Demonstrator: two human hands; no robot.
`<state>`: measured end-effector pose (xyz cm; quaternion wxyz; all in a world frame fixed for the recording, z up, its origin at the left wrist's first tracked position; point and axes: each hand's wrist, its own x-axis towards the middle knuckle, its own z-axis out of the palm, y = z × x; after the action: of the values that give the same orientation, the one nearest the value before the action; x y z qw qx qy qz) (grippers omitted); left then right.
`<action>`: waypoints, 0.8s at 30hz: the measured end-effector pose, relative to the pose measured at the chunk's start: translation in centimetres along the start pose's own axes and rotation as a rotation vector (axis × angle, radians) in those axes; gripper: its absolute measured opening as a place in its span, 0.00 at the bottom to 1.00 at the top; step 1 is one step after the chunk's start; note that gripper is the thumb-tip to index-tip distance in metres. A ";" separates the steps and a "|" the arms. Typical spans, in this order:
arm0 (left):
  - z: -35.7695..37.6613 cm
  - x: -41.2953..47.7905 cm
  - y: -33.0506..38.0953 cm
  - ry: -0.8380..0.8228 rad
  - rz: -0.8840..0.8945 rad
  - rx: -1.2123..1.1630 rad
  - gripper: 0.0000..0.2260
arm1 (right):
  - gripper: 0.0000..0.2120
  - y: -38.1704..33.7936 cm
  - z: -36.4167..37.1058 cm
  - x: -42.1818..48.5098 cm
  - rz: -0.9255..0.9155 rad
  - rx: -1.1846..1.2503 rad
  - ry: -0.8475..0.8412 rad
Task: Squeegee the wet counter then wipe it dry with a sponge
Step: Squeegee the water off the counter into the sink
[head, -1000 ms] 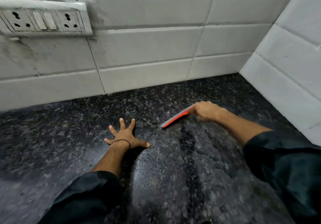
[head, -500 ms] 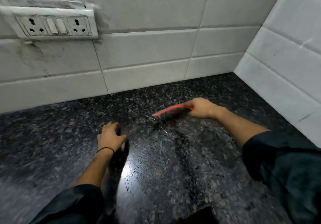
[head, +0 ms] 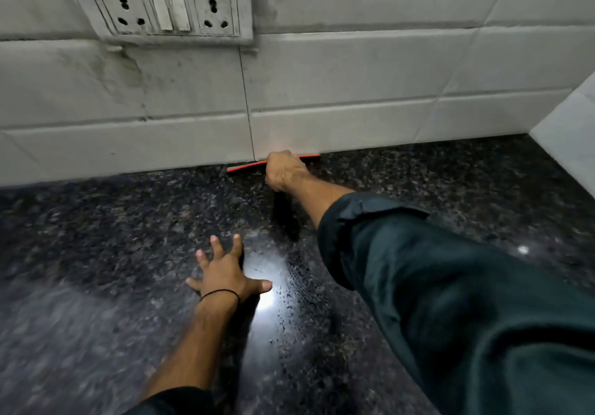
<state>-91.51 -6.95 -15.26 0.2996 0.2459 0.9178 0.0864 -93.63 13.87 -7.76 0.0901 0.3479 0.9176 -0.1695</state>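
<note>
Right hand (head: 285,170) clenched around the red squeegee (head: 246,167), blade at the far edge of the counter (head: 96,237), against the wall tiles (head: 322,125). Left hand (head: 225,274) released, fingers spread, flat on the wet counter nearer, holding nothing.

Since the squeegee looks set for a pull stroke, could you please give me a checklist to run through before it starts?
1. Right hand gripping the squeegee: ok.
2. Blade back at the wall edge, so the stroke covers the full depth: ok.
3. Blade flat on the counter: cannot tell, the hand hides the middle.
4. Left hand out of the pull path: not ok, it rests spread on the counter just left of the line; worth shifting aside.
5. Water left to clear: ok, droplets show near the glare.
6. Sponge ready for drying: cannot tell, none in view.
</note>
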 end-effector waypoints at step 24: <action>2.5 -4.6 3.9 0.202 0.146 0.029 0.37 | 0.23 33.4 -5.7 -30.4 -0.070 -0.551 -0.295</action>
<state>-85.27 -5.87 -13.79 0.1947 0.3065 0.9241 0.1192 -49.04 20.87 -2.17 0.3074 0.2501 0.9175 0.0336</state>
